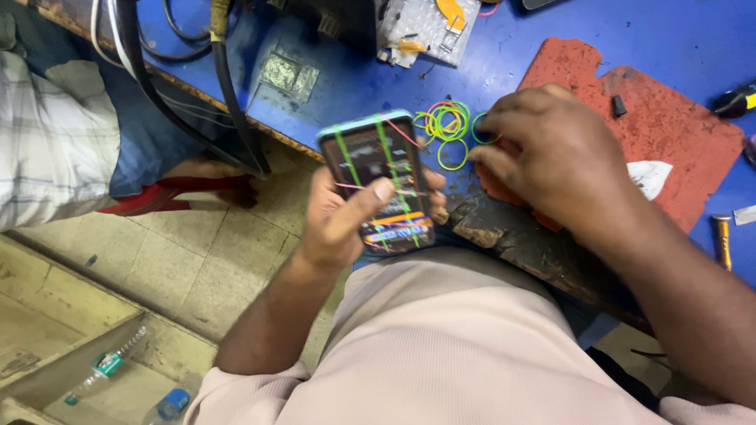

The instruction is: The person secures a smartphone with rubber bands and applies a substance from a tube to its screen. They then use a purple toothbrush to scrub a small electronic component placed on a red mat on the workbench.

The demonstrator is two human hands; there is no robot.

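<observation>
- The left hand (pixel 339 224) grips a phone (pixel 379 182) wrapped in rubber bands, held over the desk (pixel 346 79) edge, thumb across its screen.
- The right hand (pixel 551 153) pinches a green band (pixel 482 130) on the desk, beside a loose pile of rubber bands (pixel 445 126) near the red mat (pixel 669 118).

Phone (pixel 382 182): light-blue case, dark screen w/ orange and white patches; green and pink bands cross it.
Loose rubber bands (pixel 447 126): green, yellow, pink.
Surface (pixel 677 39): blue, worn dark at edge.
Mat (pixel 669 118): red, speckled.
Shirt (pixel 441 346): pale pink, fine ribbing.
Checked cloth (pixel 47 142): grey-white plaid.
Floor tiles (pixel 181 260): beige, stained.
Bottle (pixel 106 366): clear, green label.
</observation>
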